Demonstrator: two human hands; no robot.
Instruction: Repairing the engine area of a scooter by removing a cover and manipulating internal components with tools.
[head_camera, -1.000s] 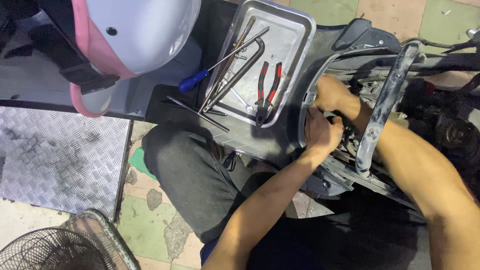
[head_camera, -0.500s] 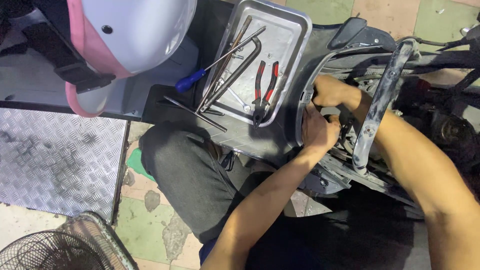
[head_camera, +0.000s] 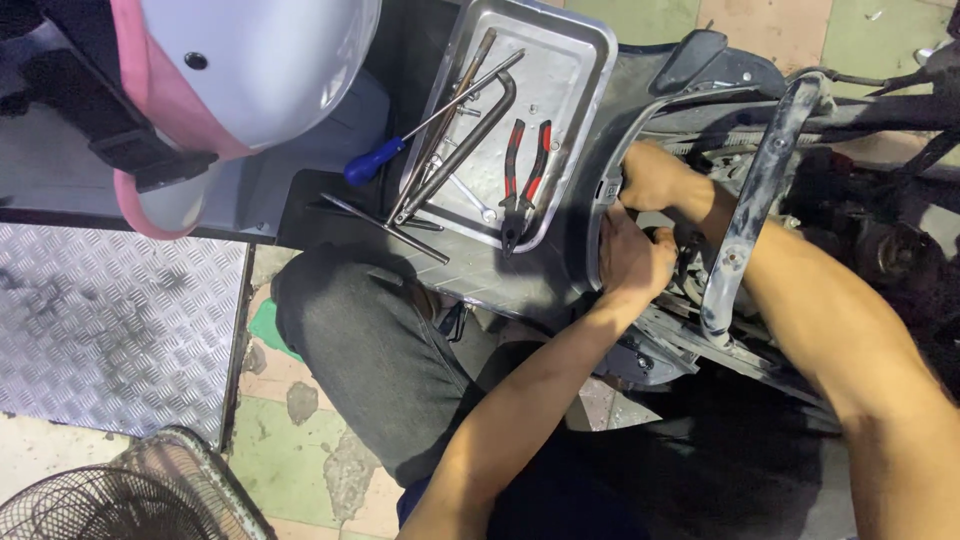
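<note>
Both my hands work inside the opening of a scooter's grey body panel (head_camera: 560, 280). My left hand (head_camera: 632, 258) is curled around a small dark part (head_camera: 668, 238) at the opening's rim. Just above it, my right hand (head_camera: 652, 175) grips the panel's inner edge; its fingertips are hidden inside. A worn silver grab rail (head_camera: 757, 195) crosses over my right forearm. A metal tray (head_camera: 585, 60) rests on the scooter left of my hands. It holds red-and-black handled pliers (head_camera: 522, 180), an L-shaped wrench (head_camera: 470, 140) and a blue-handled screwdriver (head_camera: 372, 160).
A white and pink helmet (head_camera: 230, 70) sits at the upper left. A diamond-plate metal sheet (head_camera: 110, 320) lies on the floor, with a wire fan guard (head_camera: 110, 500) below it. My knee in dark trousers (head_camera: 370, 350) is beside the scooter. Exposed engine parts (head_camera: 880, 230) lie to the right.
Both hands stay at the panel opening with only small shifts of the fingers. The view has drifted slightly.
</note>
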